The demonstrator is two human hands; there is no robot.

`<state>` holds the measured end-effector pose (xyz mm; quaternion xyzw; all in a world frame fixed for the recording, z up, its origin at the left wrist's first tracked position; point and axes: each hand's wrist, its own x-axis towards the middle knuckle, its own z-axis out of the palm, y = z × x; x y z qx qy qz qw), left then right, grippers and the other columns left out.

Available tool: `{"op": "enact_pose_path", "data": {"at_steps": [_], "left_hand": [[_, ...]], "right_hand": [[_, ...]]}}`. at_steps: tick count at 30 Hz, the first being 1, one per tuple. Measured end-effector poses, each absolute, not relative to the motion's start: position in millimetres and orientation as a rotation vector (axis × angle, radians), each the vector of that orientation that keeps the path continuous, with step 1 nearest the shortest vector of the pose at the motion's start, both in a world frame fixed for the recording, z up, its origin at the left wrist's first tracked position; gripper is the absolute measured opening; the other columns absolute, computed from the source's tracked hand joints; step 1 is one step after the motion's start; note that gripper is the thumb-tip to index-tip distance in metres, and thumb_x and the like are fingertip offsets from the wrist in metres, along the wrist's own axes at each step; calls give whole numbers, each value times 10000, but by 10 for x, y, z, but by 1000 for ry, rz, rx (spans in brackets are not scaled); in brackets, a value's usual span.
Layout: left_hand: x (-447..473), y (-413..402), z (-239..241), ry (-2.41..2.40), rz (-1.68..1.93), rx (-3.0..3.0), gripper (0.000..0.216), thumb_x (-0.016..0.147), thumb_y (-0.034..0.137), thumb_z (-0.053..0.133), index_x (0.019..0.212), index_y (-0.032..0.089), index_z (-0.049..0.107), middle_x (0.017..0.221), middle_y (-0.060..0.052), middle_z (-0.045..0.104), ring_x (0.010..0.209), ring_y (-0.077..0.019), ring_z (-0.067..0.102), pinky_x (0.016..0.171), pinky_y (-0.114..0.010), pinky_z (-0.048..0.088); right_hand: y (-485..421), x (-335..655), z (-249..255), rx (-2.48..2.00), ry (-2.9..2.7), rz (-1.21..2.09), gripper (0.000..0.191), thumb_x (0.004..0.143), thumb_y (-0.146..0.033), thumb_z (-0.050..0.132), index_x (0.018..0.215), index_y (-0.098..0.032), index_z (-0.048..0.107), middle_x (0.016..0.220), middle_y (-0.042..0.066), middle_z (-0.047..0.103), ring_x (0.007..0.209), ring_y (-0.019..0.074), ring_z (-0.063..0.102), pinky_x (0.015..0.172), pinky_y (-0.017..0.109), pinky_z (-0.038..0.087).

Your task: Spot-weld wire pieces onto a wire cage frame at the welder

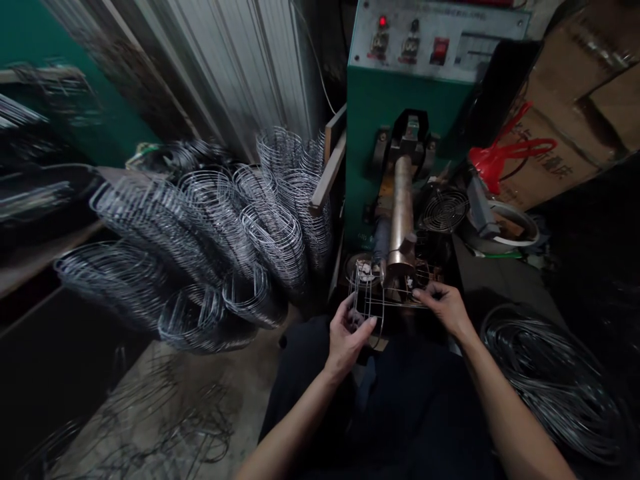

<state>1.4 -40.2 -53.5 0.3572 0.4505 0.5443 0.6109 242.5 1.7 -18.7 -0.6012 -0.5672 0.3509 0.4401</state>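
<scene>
My left hand (350, 331) is closed around a small wire frame (369, 308) made of thin bent rods. The frame sits just below the thick metal electrode arm (401, 213) of a green welding machine (361, 147). On the other side, my right hand (445, 303) pinches at a thin wire (407, 291) that runs across under the arm's tip. Whether this wire is joined to the frame I cannot tell. A small round dish (361, 268) with pale bits lies behind the frame.
Several stacks of oval wire rings (275, 247) stand at the left. A coil of wire (550, 380) lies at the right, below a white bowl (520, 223) and red-handled pliers (493, 160). Cardboard boxes (560, 127) stand behind. Loose wires (175, 413) litter the floor.
</scene>
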Motion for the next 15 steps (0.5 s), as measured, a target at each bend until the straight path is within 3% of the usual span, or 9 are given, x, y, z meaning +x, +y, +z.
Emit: {"op": "enact_pose_path", "data": {"at_steps": [15], "left_hand": [[-43, -374, -452, 1021, 1179, 829, 820, 703, 400, 841, 1394, 172, 462, 715, 66, 518, 527, -70, 479, 435, -181, 450]], "right_hand": [[-4, 2574, -284, -1477, -1381, 904, 533, 778, -602, 769, 598, -180, 499, 611, -17, 424, 602, 149, 371, 581, 270, 288]]}}
